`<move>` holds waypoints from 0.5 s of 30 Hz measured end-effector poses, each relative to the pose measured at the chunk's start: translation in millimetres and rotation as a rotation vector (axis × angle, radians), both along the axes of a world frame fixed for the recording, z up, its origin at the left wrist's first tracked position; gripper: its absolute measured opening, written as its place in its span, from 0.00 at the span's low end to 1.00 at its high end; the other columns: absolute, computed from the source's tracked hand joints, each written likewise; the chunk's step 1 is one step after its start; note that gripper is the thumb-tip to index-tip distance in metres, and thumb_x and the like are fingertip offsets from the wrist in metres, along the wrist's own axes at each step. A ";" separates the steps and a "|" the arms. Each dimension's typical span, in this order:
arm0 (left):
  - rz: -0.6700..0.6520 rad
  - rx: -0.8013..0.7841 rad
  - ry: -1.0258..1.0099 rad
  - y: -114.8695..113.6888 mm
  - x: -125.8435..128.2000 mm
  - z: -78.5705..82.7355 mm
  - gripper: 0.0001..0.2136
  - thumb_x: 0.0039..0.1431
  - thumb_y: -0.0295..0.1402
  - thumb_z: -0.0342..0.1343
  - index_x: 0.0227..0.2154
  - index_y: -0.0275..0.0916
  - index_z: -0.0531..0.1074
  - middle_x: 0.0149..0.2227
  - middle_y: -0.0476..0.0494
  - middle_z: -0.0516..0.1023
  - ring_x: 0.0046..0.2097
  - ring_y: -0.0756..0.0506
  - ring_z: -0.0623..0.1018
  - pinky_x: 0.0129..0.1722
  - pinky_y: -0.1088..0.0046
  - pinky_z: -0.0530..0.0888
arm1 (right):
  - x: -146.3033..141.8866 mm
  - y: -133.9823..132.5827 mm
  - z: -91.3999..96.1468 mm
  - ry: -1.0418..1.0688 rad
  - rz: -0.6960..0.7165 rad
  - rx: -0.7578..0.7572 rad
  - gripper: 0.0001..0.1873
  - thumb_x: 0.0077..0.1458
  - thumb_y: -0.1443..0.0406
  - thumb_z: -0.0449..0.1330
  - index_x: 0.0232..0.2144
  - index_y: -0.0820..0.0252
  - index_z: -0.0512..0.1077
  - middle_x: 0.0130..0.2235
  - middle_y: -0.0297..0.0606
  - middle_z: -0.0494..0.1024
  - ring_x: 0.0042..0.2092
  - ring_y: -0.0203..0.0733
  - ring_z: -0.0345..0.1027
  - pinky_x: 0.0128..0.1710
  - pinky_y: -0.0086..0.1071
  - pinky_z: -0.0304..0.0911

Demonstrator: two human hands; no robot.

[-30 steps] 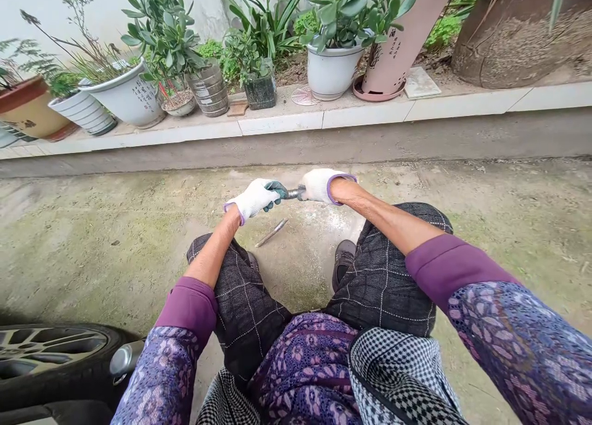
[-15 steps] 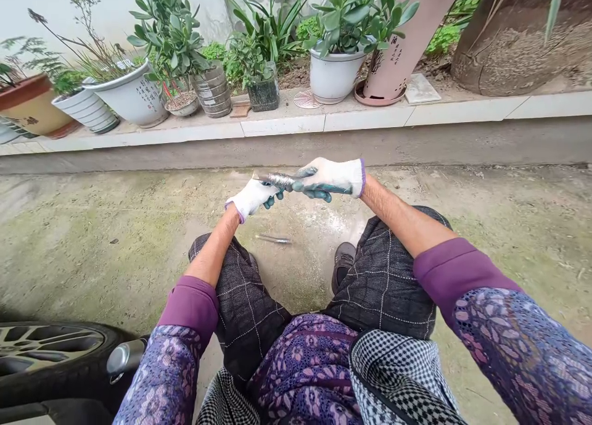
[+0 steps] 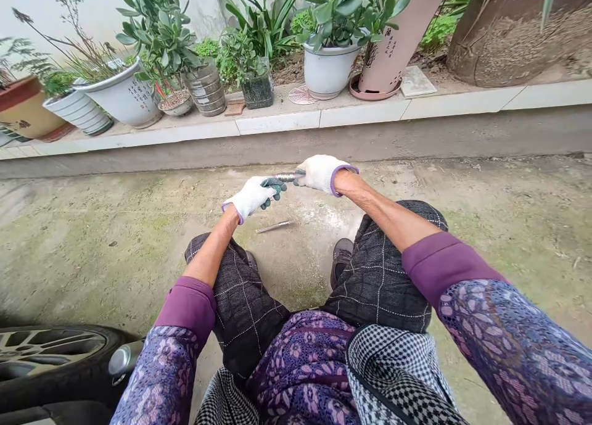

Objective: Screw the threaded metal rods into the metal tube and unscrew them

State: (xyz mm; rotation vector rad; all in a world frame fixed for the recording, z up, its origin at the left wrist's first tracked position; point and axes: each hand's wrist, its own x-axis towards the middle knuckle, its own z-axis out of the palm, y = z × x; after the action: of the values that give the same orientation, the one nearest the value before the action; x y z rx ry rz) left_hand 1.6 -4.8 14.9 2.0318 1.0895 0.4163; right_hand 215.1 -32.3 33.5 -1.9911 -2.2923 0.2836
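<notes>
My left hand (image 3: 254,197), in a white glove with dark green coated fingers, is closed around one end of a short silvery piece (image 3: 287,177) that looks like a rod wound with wire. My right hand (image 3: 319,173), gloved the same way, pinches the other end, its wrist bent and the back of the hand up. Only the ribbed middle shows between the hands; the glove fingers cover both ends. Below them is a thin metallic stick (image 3: 275,226); whether it lies on the ground or hangs, I cannot tell.
A low tiled ledge (image 3: 277,123) runs across the front, bearing several potted plants, including one in a white pot (image 3: 329,73). A car wheel (image 3: 55,357) stands at the lower left. My knees are apart over the concrete ground (image 3: 152,227).
My right hand has rolled over, and its fingers have curled in at the end of the silvery piece. The thin stick below has changed its slant, its right end now higher.
</notes>
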 end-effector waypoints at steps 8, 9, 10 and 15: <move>-0.035 0.007 -0.061 0.1 -5.4 7.9 0.13 0.63 0.35 0.56 0.46 0.33 0.76 0.34 0.42 0.80 0.30 0.50 0.73 0.30 0.70 0.72 | 5.8 -21.9 15.2 0.813 0.082 -0.160 0.23 0.54 0.50 0.62 0.41 0.64 0.75 0.24 0.33 0.72 0.19 0.30 0.58 0.17 0.26 0.57; -0.036 0.012 -0.051 -0.1 -5.3 8.1 0.12 0.63 0.35 0.57 0.45 0.33 0.76 0.33 0.42 0.80 0.31 0.49 0.74 0.30 0.69 0.72 | 5.5 -24.1 14.2 0.859 0.150 -0.234 0.24 0.53 0.49 0.64 0.41 0.64 0.75 0.23 0.32 0.71 0.19 0.29 0.57 0.17 0.26 0.57; -0.037 0.016 -0.044 -0.2 -5.1 8.0 0.12 0.63 0.35 0.57 0.44 0.33 0.76 0.33 0.42 0.80 0.32 0.48 0.75 0.31 0.69 0.72 | 4.9 -25.6 12.5 0.872 0.214 -0.314 0.25 0.51 0.49 0.65 0.41 0.64 0.76 0.23 0.31 0.71 0.19 0.29 0.57 0.16 0.25 0.57; -0.082 0.014 0.028 1.8 -4.1 2.4 0.08 0.58 0.30 0.58 0.38 0.33 0.78 0.33 0.43 0.81 0.31 0.49 0.75 0.31 0.71 0.72 | -4.2 -25.5 -5.3 0.601 0.313 -0.613 0.23 0.46 0.49 0.67 0.35 0.63 0.77 0.20 0.29 0.69 0.19 0.30 0.58 0.15 0.24 0.55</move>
State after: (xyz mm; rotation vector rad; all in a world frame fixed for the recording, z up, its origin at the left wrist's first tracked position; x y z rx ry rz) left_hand -2.6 -3.0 17.4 2.0924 1.0185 0.3547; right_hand 210.9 -57.8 28.2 -1.3952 -2.2249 1.5267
